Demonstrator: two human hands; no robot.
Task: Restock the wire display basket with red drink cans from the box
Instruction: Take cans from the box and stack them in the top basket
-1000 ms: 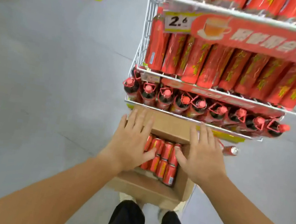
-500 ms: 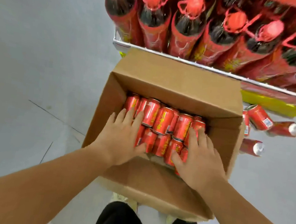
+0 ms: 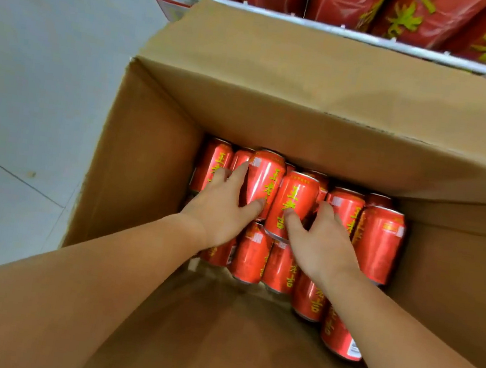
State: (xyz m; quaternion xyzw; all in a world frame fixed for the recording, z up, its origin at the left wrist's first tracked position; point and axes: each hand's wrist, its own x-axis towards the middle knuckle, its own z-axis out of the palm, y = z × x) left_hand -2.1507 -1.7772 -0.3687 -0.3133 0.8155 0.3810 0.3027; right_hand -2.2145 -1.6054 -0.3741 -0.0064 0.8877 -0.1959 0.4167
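Observation:
An open cardboard box [image 3: 147,152] stands below me with several red drink cans [image 3: 250,256] lying in its far half. My left hand [image 3: 219,211] reaches into the box; its fingers and thumb curl round one raised red can [image 3: 264,177]. Beside it my right hand [image 3: 320,243] has its thumb on a second raised red can [image 3: 295,197] and its fingers tucked down behind that can. The white wire display basket [image 3: 348,32] runs along the top edge, just beyond the box's far flap.
Tall red packs with yellow characters [image 3: 412,14] fill the wire basket above the box. The box's far flap [image 3: 281,71] leans up against the basket's rim. Grey tiled floor [image 3: 31,94] lies to the left.
My view has dropped much closer to the box. Both hands went from lying flat on the cans to closing round one can each, and those two cans now sit higher than the rest.

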